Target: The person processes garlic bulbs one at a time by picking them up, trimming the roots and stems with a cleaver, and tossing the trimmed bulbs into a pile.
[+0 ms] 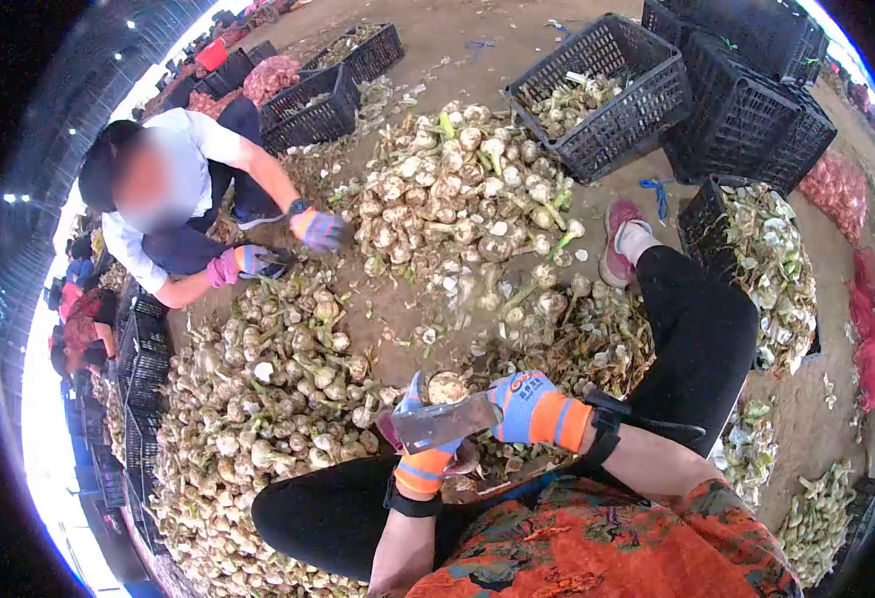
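My right hand point(532, 404), in a blue and orange glove, is closed round the handle end of a wide flat metal blade point(444, 424). The blade lies across the front of my left hand point(422, 460), also gloved, and hides part of its fingers. A garlic bulb point(446, 388) with its cut face up shows just above the blade, at my left hand's fingers. Around both hands lie garlic bulbs, with a big heap point(248, 439) to the left and dry leaf scraps point(597, 344) beyond my right hand.
A co-worker point(173, 184) in gloves crouches at the upper left, hands near the ground. Another garlic pile point(447, 189) lies ahead. Black crates point(607, 110) stand at the upper right; one full of trimmings point(771, 269) is beside my right leg. Red net bags point(836, 194) lie farther right.
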A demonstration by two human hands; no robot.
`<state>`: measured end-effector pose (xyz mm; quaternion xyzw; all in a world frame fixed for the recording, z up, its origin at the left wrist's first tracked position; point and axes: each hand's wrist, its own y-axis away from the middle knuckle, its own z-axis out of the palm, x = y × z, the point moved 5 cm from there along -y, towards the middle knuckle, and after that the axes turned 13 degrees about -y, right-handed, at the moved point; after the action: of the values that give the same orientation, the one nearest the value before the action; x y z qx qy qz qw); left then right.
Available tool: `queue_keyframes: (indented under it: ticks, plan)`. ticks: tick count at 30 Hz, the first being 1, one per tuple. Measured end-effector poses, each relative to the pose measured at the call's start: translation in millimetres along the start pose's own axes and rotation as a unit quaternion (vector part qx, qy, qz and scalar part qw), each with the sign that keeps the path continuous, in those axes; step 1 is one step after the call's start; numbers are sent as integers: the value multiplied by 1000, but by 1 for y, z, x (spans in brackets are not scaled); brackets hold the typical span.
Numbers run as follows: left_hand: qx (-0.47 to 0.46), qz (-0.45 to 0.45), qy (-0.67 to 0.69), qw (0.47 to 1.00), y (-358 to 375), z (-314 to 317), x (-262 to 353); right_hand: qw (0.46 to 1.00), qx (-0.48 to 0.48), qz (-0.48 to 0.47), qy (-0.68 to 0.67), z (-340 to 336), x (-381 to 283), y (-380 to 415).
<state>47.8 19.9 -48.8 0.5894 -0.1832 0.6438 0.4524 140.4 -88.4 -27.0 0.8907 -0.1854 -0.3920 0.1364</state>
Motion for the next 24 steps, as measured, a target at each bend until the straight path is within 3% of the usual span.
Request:
queue_keyframes:
  ticks: [1, 2, 3, 4, 5, 6, 7, 9, 10, 11, 12, 13, 14, 15, 17, 18, 20, 21, 23, 24]
  plan:
    - [-10, 33, -17, 999, 3, 1, 5, 1000, -4, 2, -2, 0, 2, -2]
    - [41, 123, -340, 931, 7, -2, 19, 1000, -13, 10, 11, -1, 5, -6]
    - [42, 117, -340, 932, 13, -1, 24, 999, -22, 16, 23, 2, 7, -7]
    - [87, 147, -489, 855, 21, 9, 47, 999, 12, 37, -20, 16, 35, -22]
    - [134, 183, -620, 751, 20, 18, 66, 978, 57, 179, -91, 17, 77, -36]
    - [143, 185, -558, 796, 19, 12, 66, 957, 184, 184, -131, 5, 114, -35]
    - [146, 187, -558, 795, 16, 5, 66, 908, 326, 151, -216, 0, 138, -39]
    - [150, 213, -553, 792, 7, -11, 52, 908, 383, 42, -165, -31, 96, -26]
    - [195, 262, -515, 793, 1, -25, 33, 897, 309, 19, -317, -36, 72, -18]
    - [197, 264, -511, 794, 1, -22, 35, 877, 302, -65, -368, -27, 62, -18]
    - [145, 139, -263, 944, -4, -25, 25, 842, 256, -59, -471, -12, 60, -11]
    - [78, 1, 10, 997, -5, -17, 16, 795, 206, -53, -568, -12, 41, -1]
    - [126, -42, 191, 973, 5, 0, 33, 795, 206, -54, -568, -6, 41, -2]
    - [127, -42, 188, 973, 5, -2, 30, 817, 170, -88, -543, 3, 37, -5]
    - [44, -69, 381, 921, -2, 5, 21, 835, 139, -123, -518, 2, 18, -2]
    - [4, -61, 385, 921, -4, 8, 23, 819, 130, -152, -539, 0, 6, 1]
    - [26, -91, 408, 908, -5, 5, 11, 811, 127, -243, -517, -7, -8, 3]
    - [53, -121, 430, 893, -5, 3, 3, 811, 129, -242, -516, -7, -4, -1]
    - [40, -97, 413, 905, 1, 9, 12, 879, 125, -72, -455, 6, 20, -16]
    - [-6, -83, 454, 887, 8, 12, 18, 928, 140, -235, -251, 49, 74, -54]
